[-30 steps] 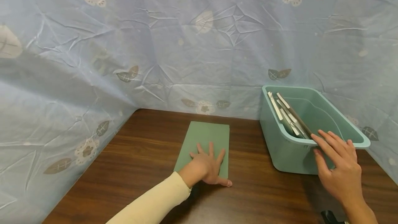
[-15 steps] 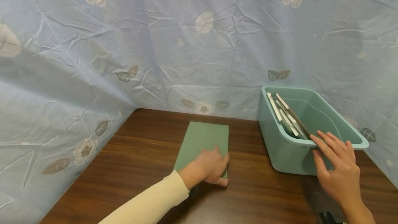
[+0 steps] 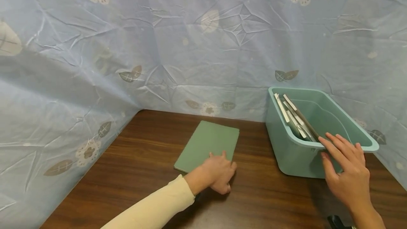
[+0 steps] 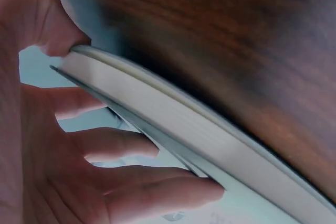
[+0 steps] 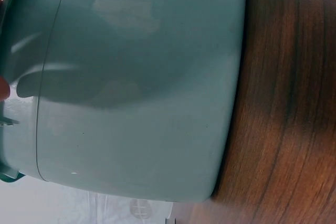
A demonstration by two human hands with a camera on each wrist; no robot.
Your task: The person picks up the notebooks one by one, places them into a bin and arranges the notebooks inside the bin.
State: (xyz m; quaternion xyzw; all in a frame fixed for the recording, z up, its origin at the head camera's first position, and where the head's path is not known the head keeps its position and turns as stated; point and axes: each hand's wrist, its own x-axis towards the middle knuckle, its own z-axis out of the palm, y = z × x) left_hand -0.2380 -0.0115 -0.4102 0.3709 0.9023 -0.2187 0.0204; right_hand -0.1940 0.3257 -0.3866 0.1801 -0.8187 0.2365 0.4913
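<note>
A green notebook point(image 3: 208, 140) lies at the middle of the table, its long side slanting to the right. My left hand point(image 3: 219, 173) is on its near right corner. In the left wrist view the thumb point(image 4: 58, 27) holds the notebook's corner, while the bent fingers point(image 4: 157, 192) lie against the cover point(image 4: 247, 195). Between the covers the thick block of pale pages point(image 4: 173, 116) shows. On the right, my right hand point(image 3: 348, 172) rests with lightly bent fingers on the near rim of a green plastic bin point(image 3: 305, 162). Only its fingertips enter the right wrist view, beside the bin's wall point(image 5: 136, 119).
Several thin white and grey flat items point(image 3: 294, 119) lean inside the bin along its left wall. A black object point(image 3: 336, 221) shows at the bottom edge near the right wrist. Behind the wooden table point(image 3: 133, 186) hangs a patterned cloth point(image 3: 190, 63).
My left hand has gone from spread flat on the notebook to bent fingers at its near right corner. The notebook has turned slightly clockwise. My right hand stays on the rim.
</note>
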